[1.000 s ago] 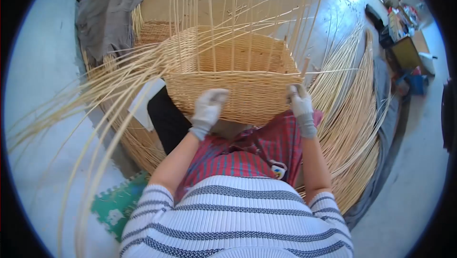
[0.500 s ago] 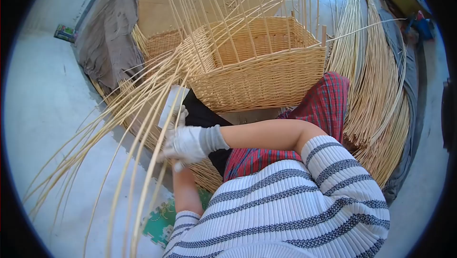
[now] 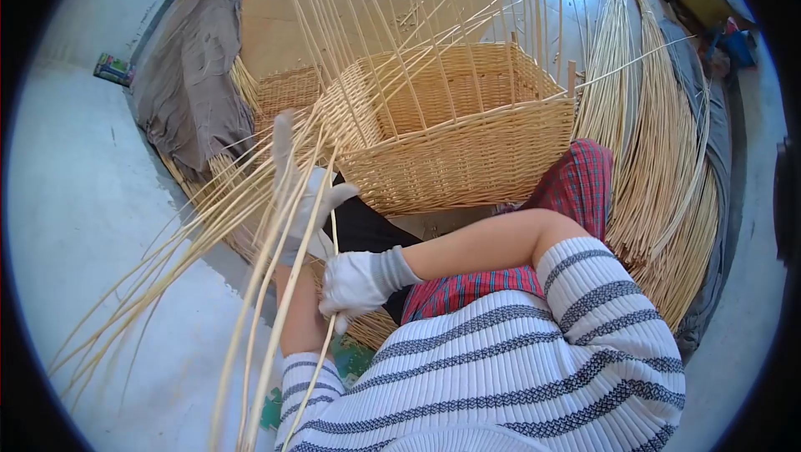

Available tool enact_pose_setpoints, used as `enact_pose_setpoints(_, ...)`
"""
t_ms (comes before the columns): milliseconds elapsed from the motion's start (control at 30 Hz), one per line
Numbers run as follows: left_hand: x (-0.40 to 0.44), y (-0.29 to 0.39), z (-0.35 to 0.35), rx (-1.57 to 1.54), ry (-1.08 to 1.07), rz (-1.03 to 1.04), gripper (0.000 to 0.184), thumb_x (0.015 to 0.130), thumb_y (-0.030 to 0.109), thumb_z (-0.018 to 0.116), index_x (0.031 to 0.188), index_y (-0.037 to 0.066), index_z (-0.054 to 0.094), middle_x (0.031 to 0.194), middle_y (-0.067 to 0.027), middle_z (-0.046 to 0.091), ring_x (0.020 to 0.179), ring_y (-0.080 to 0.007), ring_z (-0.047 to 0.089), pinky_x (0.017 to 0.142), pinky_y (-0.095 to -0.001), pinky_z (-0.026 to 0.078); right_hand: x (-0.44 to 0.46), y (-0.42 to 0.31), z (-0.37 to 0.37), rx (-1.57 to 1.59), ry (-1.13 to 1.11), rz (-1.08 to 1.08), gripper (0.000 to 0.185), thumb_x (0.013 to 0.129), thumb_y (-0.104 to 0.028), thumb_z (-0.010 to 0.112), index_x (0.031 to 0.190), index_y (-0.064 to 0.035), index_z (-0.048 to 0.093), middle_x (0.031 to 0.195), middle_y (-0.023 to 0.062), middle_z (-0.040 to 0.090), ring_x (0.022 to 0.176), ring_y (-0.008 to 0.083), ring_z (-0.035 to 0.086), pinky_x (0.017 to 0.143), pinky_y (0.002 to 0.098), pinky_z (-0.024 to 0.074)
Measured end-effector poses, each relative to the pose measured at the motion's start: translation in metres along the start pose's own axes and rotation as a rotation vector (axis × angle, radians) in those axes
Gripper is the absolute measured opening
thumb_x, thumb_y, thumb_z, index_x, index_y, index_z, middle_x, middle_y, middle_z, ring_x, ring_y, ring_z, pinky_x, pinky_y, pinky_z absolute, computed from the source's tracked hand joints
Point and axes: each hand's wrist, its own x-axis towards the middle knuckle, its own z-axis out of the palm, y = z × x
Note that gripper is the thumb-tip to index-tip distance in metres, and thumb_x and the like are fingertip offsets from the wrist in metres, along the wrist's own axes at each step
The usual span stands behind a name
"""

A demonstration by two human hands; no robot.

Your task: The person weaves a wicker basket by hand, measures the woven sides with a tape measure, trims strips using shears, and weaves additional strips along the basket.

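Note:
A woven basket (image 3: 459,161) with tall upright stakes stands at the centre, tilted over my knees. Long loose rods (image 3: 200,231) fan out from its left corner toward the lower left. My left hand (image 3: 299,189), in a white glove, is among these rods with its fingers spread, partly hidden behind several of them. Just right of and below it, my right hand (image 3: 355,283), also gloved, is closed round one thin rod that runs up toward the basket's corner and down past my sleeve.
Bundles of rods (image 3: 663,151) lie on the right beside a dark cloth. A grey cloth (image 3: 196,76) covers more rods at the left. Behind the basket's left side is another woven piece (image 3: 286,85). A green mat (image 3: 355,356) shows below my hands.
Both hands have moved from the basket's front to the rods at its left. Since half a second ago, my left hand has risen and spread, and my right hand has drawn a rod apart.

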Motion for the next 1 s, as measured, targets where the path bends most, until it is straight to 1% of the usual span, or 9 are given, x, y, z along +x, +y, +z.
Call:
enact_pose_setpoints(100,0.009,-0.011,-0.005,-0.84,-0.045,0.257,0.053,0.1,0.02,0.059,0.148,0.005,0.04,0.066,0.0049,0.048,0.061,-0.0064,0.049,0.101,-0.0454,0.05,0.003,-0.013,-0.014,-0.026,0.107,0.182,0.032,0.084,-0.046,0.068,0.082,-0.0143,0.065,0.066,0.0099,0.063,0.071,0.0325,0.066,0.064,0.0457,0.0514)
enact_pose_setpoints(267,0.03,-0.079,-0.057,-0.91,0.211,0.141,0.039,0.107,0.022,0.043,0.139,0.001,0.049,0.055,0.0064,0.03,0.046,-0.0048,0.03,0.072,-0.0396,0.059,-0.089,-0.027,-0.079,0.149,0.454,0.678,0.029,0.087,-0.035,0.068,0.072,-0.0118,0.062,0.064,0.0111,0.059,0.068,0.0326,0.064,0.063,0.0419,0.0503)
enact_pose_setpoints(300,0.028,-0.09,-0.06,-0.921,0.255,0.077,0.039,0.108,0.022,0.039,0.137,-0.001,0.051,0.054,0.0064,0.026,0.044,-0.005,0.027,0.064,-0.0379,0.059,-0.144,0.032,-0.056,-0.401,0.48,0.699,0.038,0.094,-0.038,0.062,0.069,-0.0107,0.056,0.058,0.0096,0.052,0.06,0.0286,0.059,0.062,0.0401,0.0498)
enact_pose_setpoints(367,0.032,-0.095,-0.06,-1.021,0.225,0.09,0.038,0.108,0.02,0.039,0.137,-0.002,0.051,0.053,0.0063,0.026,0.043,-0.0053,0.025,0.064,-0.0375,0.059,-0.19,0.085,-0.091,0.697,1.181,0.697,0.044,0.104,-0.046,0.046,0.08,-0.0087,0.049,0.064,-0.0016,0.042,0.056,0.0124,0.045,0.062,0.0347,0.0484)
enact_pose_setpoints(533,0.025,-0.08,-0.049,-1.036,0.339,0.079,0.038,0.108,0.023,0.042,0.134,-0.003,0.052,0.053,0.007,0.025,0.044,-0.0046,0.024,0.07,-0.0387,0.059,-0.212,0.119,-0.084,0.813,1.243,0.642,0.022,0.103,-0.023,0.053,0.092,-0.0043,0.059,0.071,0.0014,0.052,0.065,0.0134,0.051,0.07,0.031,0.0514)
enact_pose_setpoints(600,0.018,-0.071,-0.035,-1.138,0.252,0.182,0.041,0.106,0.024,0.048,0.137,-0.003,0.048,0.057,0.0043,0.04,0.051,-0.0071,0.041,0.08,-0.0403,0.059,-0.213,0.108,-0.093,0.677,1.182,0.65,0.017,0.102,-0.019,0.055,0.098,-0.0035,0.061,0.074,0.0017,0.054,0.068,0.0126,0.053,0.073,0.0301,0.0519)
enact_pose_setpoints(700,-0.012,-0.033,0.012,-0.754,0.526,0.16,0.054,0.103,0.033,0.056,0.143,0.0,0.042,0.112,-0.0101,0.064,0.113,-0.0214,0.059,0.11,-0.0431,0.042,-0.213,0.096,-0.103,0.106,1.054,1.056,0.009,0.096,-0.006,0.063,0.104,-0.0028,0.065,0.087,0.0026,0.066,0.081,0.0096,0.059,0.075,0.0257,0.0493)
enact_pose_setpoints(900,-0.039,-0.1,0.087,-0.662,0.492,-0.54,0.056,0.088,0.011,0.078,0.135,0.0,0.05,0.131,-0.0124,0.06,0.113,-0.0198,0.059,0.099,-0.031,0.047,-0.206,0.092,-0.092,-0.052,1.063,1.182,0.008,0.095,-0.01,0.066,0.101,-0.0045,0.068,0.082,0.0025,0.068,0.075,0.0095,0.06,0.069,0.0262,0.0497)
enact_pose_setpoints(1000,-0.015,-0.136,0.081,-0.099,0.04,-0.314,0.097,0.076,0.052,0.084,0.142,-0.005,0.043,0.137,-0.0214,0.054,0.124,-0.0316,0.053,0.107,-0.0386,0.04,-0.205,0.097,-0.094,-0.109,1.079,1.197,0.009,0.096,-0.012,0.066,0.101,-0.005,0.068,0.078,0.003,0.069,0.072,0.0092,0.06,0.066,0.026,0.0496)
